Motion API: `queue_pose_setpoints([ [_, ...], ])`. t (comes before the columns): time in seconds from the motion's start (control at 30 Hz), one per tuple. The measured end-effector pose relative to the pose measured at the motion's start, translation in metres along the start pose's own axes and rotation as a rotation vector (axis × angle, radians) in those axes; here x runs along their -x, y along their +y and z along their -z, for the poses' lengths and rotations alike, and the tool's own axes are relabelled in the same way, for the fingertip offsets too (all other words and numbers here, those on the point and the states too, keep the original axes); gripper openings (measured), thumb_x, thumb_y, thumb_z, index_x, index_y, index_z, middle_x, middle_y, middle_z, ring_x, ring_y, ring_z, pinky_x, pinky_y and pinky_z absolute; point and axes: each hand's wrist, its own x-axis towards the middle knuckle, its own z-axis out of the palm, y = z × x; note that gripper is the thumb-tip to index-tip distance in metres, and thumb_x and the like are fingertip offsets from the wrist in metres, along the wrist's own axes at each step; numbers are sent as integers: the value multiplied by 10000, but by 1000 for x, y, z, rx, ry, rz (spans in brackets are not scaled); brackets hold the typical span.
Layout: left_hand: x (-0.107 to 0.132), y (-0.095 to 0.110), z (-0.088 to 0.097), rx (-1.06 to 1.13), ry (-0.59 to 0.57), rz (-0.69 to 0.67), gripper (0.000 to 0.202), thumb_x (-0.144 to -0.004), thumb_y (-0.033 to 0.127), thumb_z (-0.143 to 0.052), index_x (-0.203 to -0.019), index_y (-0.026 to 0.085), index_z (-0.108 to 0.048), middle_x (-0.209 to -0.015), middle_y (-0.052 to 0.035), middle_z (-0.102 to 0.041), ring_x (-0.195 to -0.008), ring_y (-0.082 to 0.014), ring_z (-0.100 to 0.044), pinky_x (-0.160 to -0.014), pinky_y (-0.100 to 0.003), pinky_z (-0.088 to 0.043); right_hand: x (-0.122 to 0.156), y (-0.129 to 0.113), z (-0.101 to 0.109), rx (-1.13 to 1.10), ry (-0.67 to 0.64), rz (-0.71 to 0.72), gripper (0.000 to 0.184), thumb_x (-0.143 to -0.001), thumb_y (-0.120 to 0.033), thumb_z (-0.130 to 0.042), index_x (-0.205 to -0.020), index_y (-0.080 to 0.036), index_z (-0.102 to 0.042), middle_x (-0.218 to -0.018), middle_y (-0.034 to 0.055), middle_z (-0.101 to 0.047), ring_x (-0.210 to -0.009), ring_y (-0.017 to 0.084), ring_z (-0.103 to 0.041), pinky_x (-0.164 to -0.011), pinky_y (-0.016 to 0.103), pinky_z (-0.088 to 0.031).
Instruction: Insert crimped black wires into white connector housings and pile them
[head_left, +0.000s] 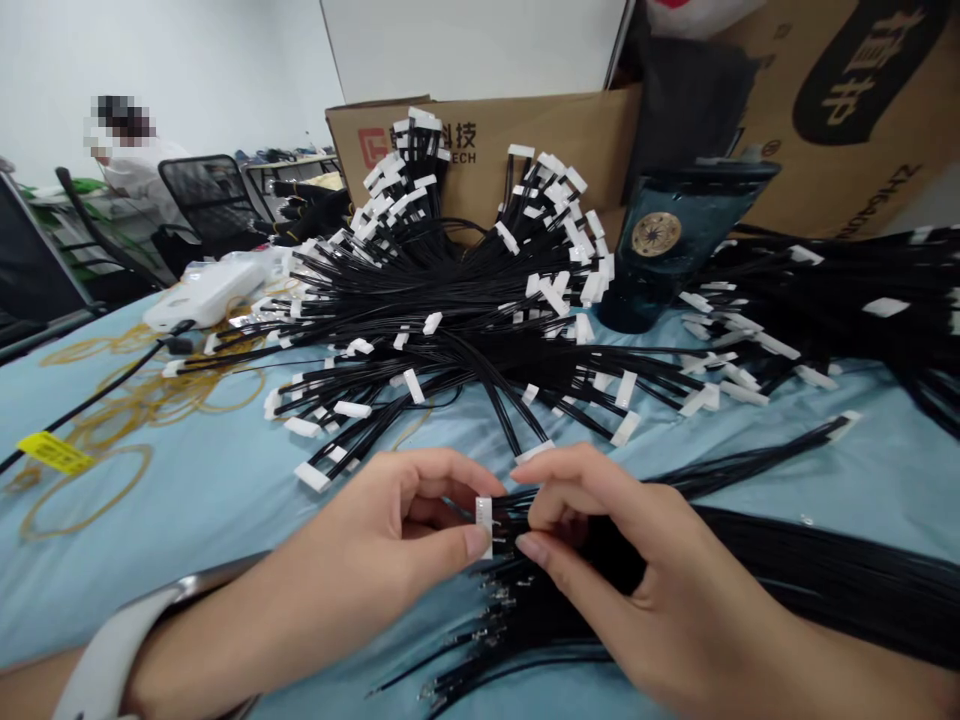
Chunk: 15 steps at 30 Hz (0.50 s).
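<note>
Left hand (390, 545) pinched on small white plastic connector (484, 522), right hand (630, 580) pinched on its thin black wires (511, 512).

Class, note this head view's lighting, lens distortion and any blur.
Head view: soft, even light, weak shadows under the left hand and right hand pinching the white connector and black wires; wide-angle lens tilts the big cardboard box outward; hands sharp; seated person far left partly pixelated.

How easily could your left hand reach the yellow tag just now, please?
Probably yes: only bare cloth and flat rubber bands lie between the left hand and the tag, though its fingers pinch a connector.
</note>
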Motion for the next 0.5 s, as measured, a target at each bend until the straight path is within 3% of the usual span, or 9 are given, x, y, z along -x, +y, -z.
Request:
queue_pose_setpoints([
  [0.5, 0, 5, -3, -27, 28, 5, 255, -688, 327, -663, -911, 204, -657, -801, -3, -694, -771, -218, -632, -713, -336, -473, 2, -1, 0, 21, 12, 14, 278, -910, -57, -467, -1060, -290, -473, -740, -99, -574, -604, 65, -569, -578, 142, -471],
])
